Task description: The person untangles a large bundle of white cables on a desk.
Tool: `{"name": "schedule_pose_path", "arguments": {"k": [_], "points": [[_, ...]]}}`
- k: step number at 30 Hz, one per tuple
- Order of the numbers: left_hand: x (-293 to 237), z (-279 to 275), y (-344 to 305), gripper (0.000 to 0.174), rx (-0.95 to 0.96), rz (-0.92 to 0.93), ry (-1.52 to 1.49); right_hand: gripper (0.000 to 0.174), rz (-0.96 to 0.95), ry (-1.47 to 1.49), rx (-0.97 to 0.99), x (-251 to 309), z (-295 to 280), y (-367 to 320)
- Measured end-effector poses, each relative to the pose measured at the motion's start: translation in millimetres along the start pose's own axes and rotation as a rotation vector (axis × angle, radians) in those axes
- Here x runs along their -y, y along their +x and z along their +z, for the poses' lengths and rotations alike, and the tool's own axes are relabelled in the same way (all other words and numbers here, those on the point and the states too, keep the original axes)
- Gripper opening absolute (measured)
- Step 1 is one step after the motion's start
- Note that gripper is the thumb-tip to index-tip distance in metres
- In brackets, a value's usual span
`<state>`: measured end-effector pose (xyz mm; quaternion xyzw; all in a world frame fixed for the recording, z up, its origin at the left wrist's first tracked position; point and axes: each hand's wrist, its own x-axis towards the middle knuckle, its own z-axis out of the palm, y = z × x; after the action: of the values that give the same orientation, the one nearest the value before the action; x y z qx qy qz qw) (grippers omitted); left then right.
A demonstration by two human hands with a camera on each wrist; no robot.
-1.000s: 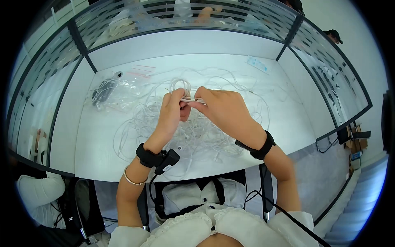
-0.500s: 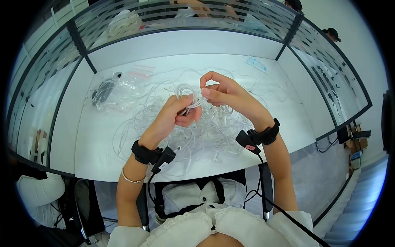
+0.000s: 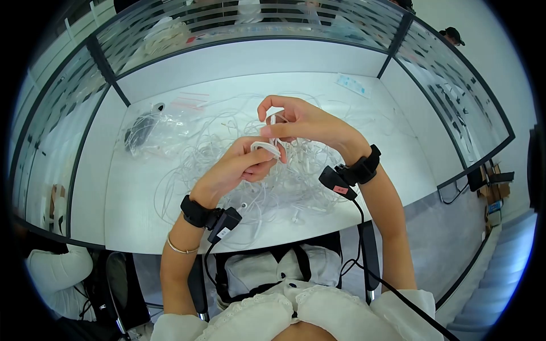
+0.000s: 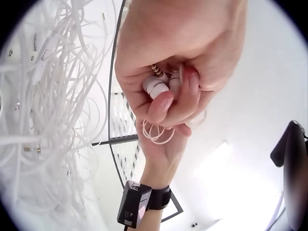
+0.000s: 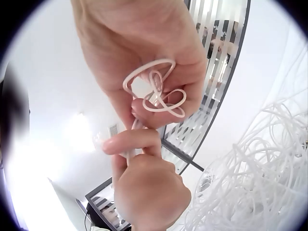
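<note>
In the head view my left hand (image 3: pixel 242 162) grips a small coiled bundle of white earphone cable (image 3: pixel 265 148) above a tangled heap. The left wrist view shows white earbuds (image 4: pixel 156 88) and a metal-ringed plug (image 4: pixel 157 70) inside its curled fingers. My right hand (image 3: pixel 318 128) is just above and to the right of the bundle, pinching part of the cable between thumb and fingers. Thin loops of that cable (image 5: pixel 166 61) stick out beneath its palm in the right wrist view.
A large heap of tangled white earphone cables (image 3: pixel 310 162) covers the middle of the white table (image 3: pixel 131 219). Clear plastic bags (image 3: pixel 170 126) and a dark object (image 3: pixel 142 129) lie at the left. A blue-printed packet (image 3: pixel 352 85) lies back right. Partition panels (image 3: pixel 256 62) enclose the table.
Both hands were close together at the coil, then the right hand drew away with fingers raised. Now it has come back left over the bundle, which the left hand has tilted and lowered slightly.
</note>
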<state>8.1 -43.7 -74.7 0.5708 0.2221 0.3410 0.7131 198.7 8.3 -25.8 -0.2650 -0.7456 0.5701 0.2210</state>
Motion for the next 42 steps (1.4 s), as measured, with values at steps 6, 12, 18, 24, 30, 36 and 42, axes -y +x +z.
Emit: {"name": "schedule_pose_path", "arguments": {"k": [6, 12, 18, 24, 30, 36, 42], "points": [[2, 7, 5, 0.020, -0.333, 0.064, 0.023, 0.028, -0.520, -0.587, -0.633, -31, -3, 15], [14, -3, 9, 0.029, -0.605, 0.167, 0.038, 0.011, -0.551, -0.782, -0.600, 3, 32, -20], [16, 1, 11, 0.024, -0.725, 0.271, 0.081, 0.025, -0.457, -0.991, -0.552, -13, 59, -19], [18, 4, 11, 0.022, -0.839, 0.391, 0.263, 0.032, -0.471, -1.020, -0.640, -20, 73, -10], [25, 2, 15, 0.021, -0.960, 0.439, 0.512, 0.026, -0.410, -0.996, -0.748, -18, 72, 6], [23, 3, 13, 0.019, -0.857, 0.482, 0.568, 0.013, -0.319, -0.551, -0.776, -14, 63, 18], [16, 5, 8, 0.025, -0.770, 0.365, 0.598, 0.015, -0.274, -0.329, -0.626, -15, 43, 14]]}}
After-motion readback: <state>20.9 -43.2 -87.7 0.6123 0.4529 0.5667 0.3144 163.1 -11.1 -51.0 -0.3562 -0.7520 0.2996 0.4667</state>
